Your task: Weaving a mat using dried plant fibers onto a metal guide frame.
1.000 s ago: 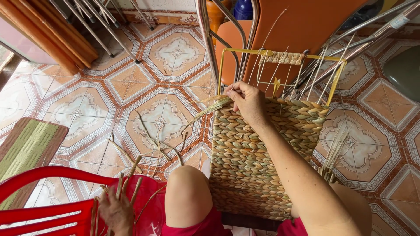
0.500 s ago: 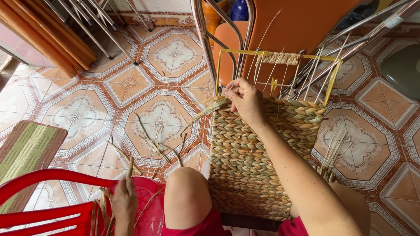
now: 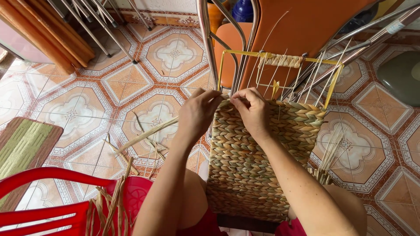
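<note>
Two hands worked: left hand (image 3: 197, 114), right hand (image 3: 252, 111). One woven panel (image 3: 249, 166), one yellow wire frame (image 3: 280, 59), one red plastic chair (image 3: 52, 196) at seven o'clock, one striped mat (image 3: 24, 146).

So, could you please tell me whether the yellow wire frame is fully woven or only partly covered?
Partly covered. The woven panel stops below the yellow wire frame's top bar, leaving bare upright strands between.

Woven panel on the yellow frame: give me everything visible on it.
The woven panel is a tight braid of tan and pale green dried plant strands, running from the person's lap up a yellow wire frame. Its top edge is unfinished; thin bare stakes rise above it to a short wrapped section on the top bar. The left hand and right hand pinch strands at the upper left edge. A loose strand trails left over the tiled floor.
</note>
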